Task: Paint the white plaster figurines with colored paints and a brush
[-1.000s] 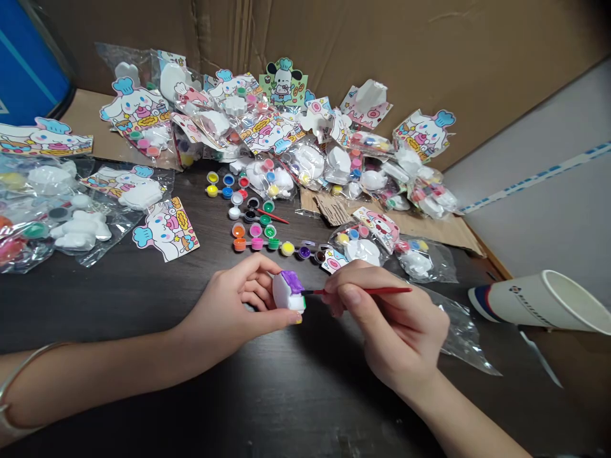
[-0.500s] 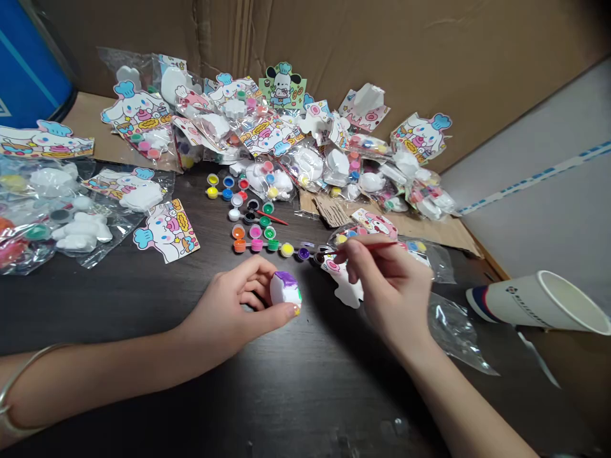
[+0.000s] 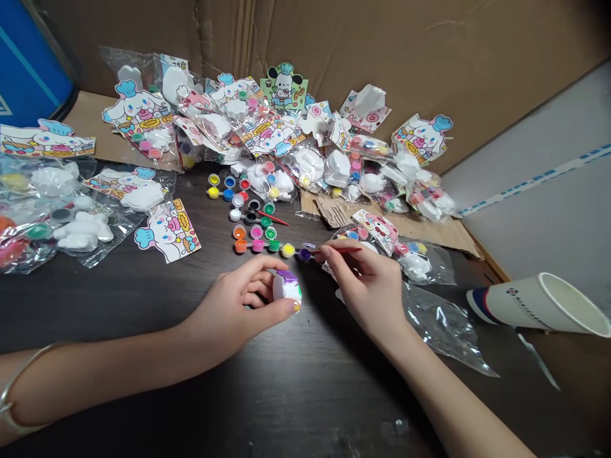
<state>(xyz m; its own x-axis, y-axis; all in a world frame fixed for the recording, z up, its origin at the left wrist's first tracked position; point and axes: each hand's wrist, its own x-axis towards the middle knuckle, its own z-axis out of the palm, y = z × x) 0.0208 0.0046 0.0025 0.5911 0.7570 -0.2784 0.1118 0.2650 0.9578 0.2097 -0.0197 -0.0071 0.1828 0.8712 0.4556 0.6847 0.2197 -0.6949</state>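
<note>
Between the thumb and fingers of my left hand (image 3: 255, 296) is a small white figurine (image 3: 285, 289), painted purple on top, with green and yellow patches at its right edge. My right hand (image 3: 370, 283) pinches a thin red paintbrush (image 3: 341, 250), pointing left. The brush tip is at the purple paint pot (image 3: 304, 254); whether it touches the paint I cannot tell. A yellow pot (image 3: 287, 250) stands just left of it, followed by green (image 3: 273, 245), pink (image 3: 257, 245) and orange (image 3: 240, 245) pots with open lids. A white shape under my right hand is mostly hidden.
More open paint pots (image 3: 229, 193) and another red brush (image 3: 274, 218) lie farther back. Bagged white figurines with printed cards (image 3: 272, 135) are heaped against the cardboard wall (image 3: 334, 44). A paper cup (image 3: 539, 302) lies tilted at the right, near an emptied plastic bag (image 3: 443, 327).
My right hand has moved left with the paintbrush, bringing its tip from right of the purple pot to that pot. My left hand and the figurine have barely shifted.
</note>
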